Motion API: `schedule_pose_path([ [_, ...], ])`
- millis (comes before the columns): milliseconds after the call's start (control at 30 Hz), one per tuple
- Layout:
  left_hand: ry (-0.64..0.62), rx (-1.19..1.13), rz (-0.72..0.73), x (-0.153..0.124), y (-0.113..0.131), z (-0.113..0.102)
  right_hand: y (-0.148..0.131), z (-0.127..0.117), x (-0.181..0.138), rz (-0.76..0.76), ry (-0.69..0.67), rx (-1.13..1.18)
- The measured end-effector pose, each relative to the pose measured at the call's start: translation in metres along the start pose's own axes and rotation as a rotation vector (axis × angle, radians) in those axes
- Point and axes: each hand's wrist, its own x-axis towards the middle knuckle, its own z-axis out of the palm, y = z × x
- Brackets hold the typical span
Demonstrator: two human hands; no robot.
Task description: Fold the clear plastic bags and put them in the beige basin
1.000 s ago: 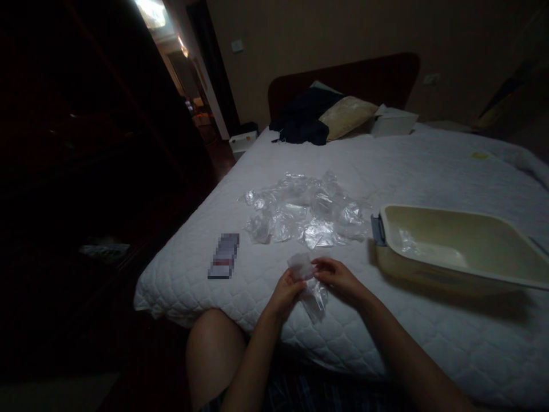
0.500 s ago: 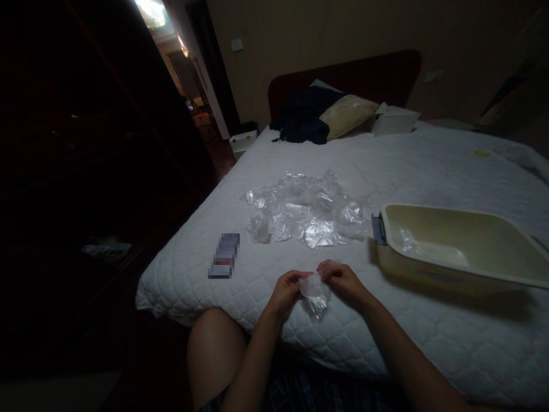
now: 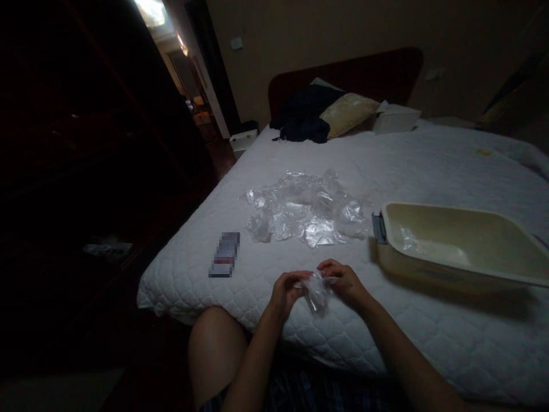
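Between my two hands, just above the near edge of the bed, is a crumpled clear plastic bag [image 3: 316,294]. My left hand [image 3: 286,292] pinches its left upper part with thumb and fingers. On the other side, my right hand [image 3: 343,280] grips the upper right part, fingers bent over it. The lower end of the bag hangs loose. Beyond my hands, several more clear plastic bags [image 3: 295,206] lie in a loose, shiny heap on the white quilted bedcover [image 3: 189,252].
A cream plastic bin [image 3: 450,269] with a grey latch stands on the right, clear plastic [image 3: 407,237] inside. A pixelated flat object [image 3: 224,254] lies to the left. Dark cloth [image 3: 304,117], a beige pillow [image 3: 349,114] and a white box [image 3: 397,119] are near the headboard [image 3: 386,68].
The bag between my hands has become more bunched up, and its upper part is gathered under my fingers. My fingers have shifted slightly on it. The heap and the bin look unchanged.
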Motion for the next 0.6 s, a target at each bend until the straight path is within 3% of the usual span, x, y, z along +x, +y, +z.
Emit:
schedule_pose_path([
  [167,0.037,0.153,0.034,0.002,-0.008,-0.001,-0.001,0.001,0.000,0.018,0.036,-0.020],
  [367,0.101,0.215,0.146,0.002,-0.008,0.002,-0.008,0.001,-0.001,0.203,0.170,0.172],
  [600,0.122,0.259,0.200,-0.001,0.000,0.009,-0.012,0.001,-0.005,0.210,-0.001,0.059],
])
